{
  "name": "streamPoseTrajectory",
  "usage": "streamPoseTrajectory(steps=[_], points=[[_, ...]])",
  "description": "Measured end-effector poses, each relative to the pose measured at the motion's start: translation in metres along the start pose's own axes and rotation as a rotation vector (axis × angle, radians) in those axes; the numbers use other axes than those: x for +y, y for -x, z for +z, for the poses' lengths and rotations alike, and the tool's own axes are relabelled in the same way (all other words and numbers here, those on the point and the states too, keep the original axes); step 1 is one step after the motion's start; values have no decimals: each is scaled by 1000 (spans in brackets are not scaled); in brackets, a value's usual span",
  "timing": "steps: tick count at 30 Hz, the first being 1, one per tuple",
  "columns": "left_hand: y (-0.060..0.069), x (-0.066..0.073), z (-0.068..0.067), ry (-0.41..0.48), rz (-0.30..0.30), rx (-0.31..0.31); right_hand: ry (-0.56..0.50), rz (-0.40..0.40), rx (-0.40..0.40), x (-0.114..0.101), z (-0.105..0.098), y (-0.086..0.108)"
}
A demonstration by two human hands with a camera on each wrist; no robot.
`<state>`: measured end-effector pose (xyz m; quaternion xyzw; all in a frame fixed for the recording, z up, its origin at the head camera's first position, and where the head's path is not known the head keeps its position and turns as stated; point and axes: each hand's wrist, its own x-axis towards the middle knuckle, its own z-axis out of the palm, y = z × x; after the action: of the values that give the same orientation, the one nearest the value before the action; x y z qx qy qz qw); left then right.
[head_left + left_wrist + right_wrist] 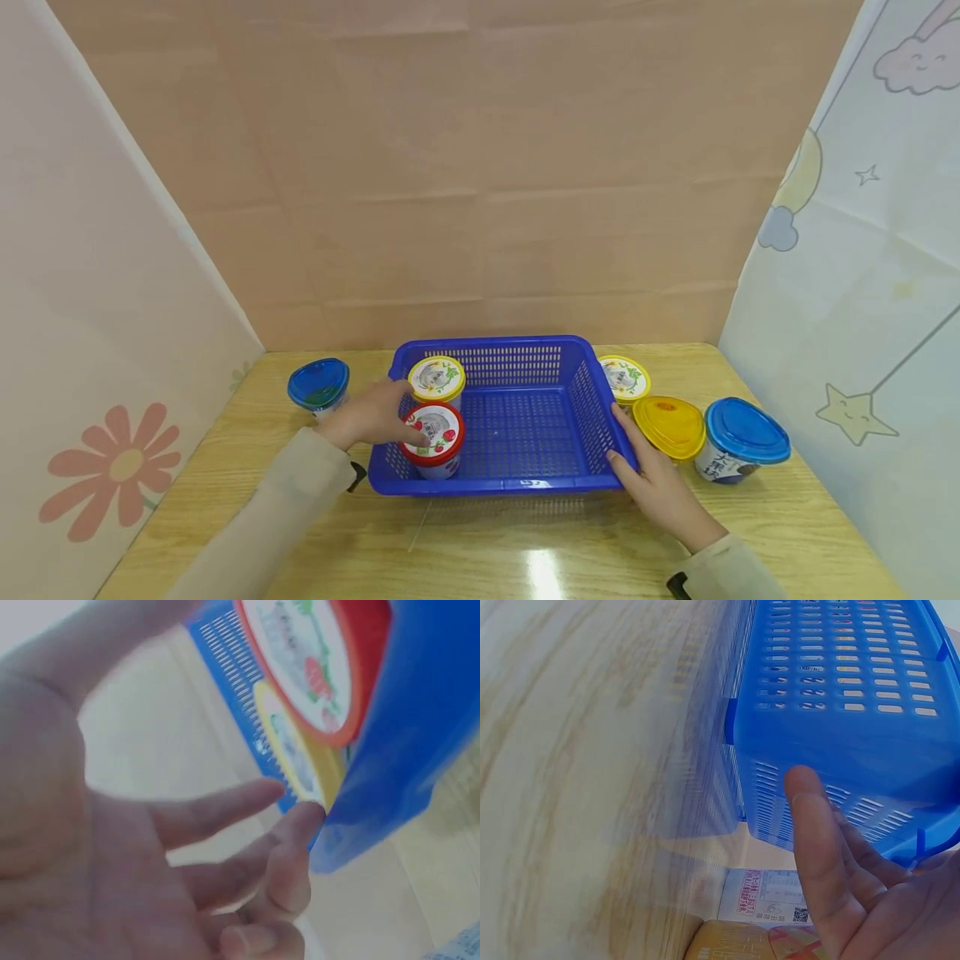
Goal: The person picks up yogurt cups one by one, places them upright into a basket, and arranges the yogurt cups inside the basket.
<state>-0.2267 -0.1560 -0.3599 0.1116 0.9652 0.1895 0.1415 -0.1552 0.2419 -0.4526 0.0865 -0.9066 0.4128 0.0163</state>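
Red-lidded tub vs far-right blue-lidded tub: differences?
The red-lidded tub sits inside the basket; the blue-lidded tub stands on the table. The red-lidded tub's top is round, with a printed white centre; the blue-lidded tub's looks rounded-triangular and blue. Both are lidded.

Yellow-rimmed tub outside basket pt. hidden, L sleeve cut off.

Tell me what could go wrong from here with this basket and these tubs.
The red-lidded tub and yellow-lidded tub both stand at the left end of the basket, so lifting might tip it that way. The right hand, at its right end, could nudge the nearby yellow-topped container into the blue-lidded tub. Pulling back, the left hand might knock the far-left tub.
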Motion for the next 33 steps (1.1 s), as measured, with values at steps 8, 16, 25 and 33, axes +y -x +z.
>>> streamPoseTrajectory(steps=[8,16,25,33], points=[[15,-22,-20,45,-70,171,4,20,-10,1,0,-1],[26,-71,-28,22,-103,296,-11,30,-9,0,0,-1],[36,-123,-25,78,-224,416,-22,26,0,2,1,0],[32,-148,-16,200,-232,361,-44,32,8,1,2,1]])
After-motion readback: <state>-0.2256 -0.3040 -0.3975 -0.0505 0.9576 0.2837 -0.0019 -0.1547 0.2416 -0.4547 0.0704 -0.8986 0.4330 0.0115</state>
